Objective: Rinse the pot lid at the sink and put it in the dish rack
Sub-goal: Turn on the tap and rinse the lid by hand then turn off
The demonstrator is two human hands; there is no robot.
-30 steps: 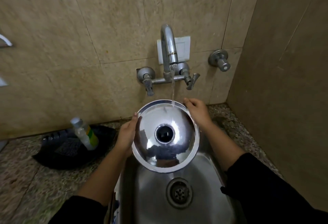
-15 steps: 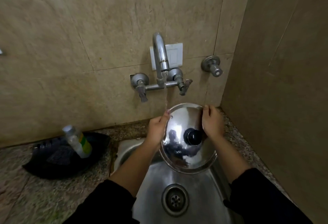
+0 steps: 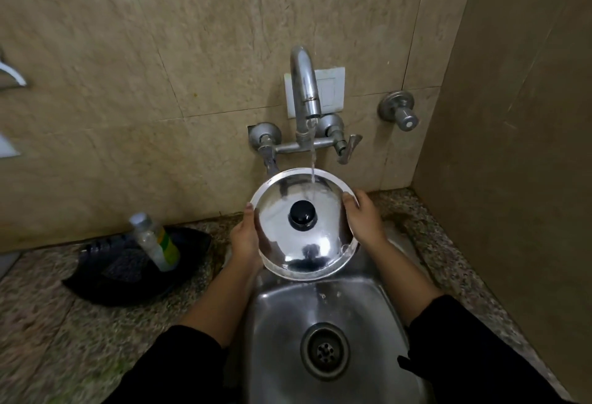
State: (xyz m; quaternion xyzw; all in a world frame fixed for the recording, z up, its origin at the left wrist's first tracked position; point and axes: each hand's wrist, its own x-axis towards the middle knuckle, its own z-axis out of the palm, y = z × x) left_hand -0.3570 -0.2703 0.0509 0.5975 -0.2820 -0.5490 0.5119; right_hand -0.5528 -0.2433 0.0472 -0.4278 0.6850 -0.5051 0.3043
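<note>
A shiny steel pot lid point(image 3: 304, 243) with a black knob faces me, tilted, above the back of the steel sink point(image 3: 368, 323). My left hand point(image 3: 245, 237) grips its left rim and my right hand point(image 3: 362, 216) grips its right rim. Water runs from the wall faucet point(image 3: 302, 89) onto the lid's upper part, just above the knob. No dish rack is in view.
A black dish point(image 3: 134, 266) holding a small clear bottle with a green and yellow label point(image 3: 155, 240) sits on the speckled counter left of the sink. Tap handles and a wall valve point(image 3: 398, 112) stick out behind. A wall closes in on the right.
The lid has turned from edge-tilted to facing me with its knob side up, and the water stream now lands on its top. Both hands kept their hold on the rim.
</note>
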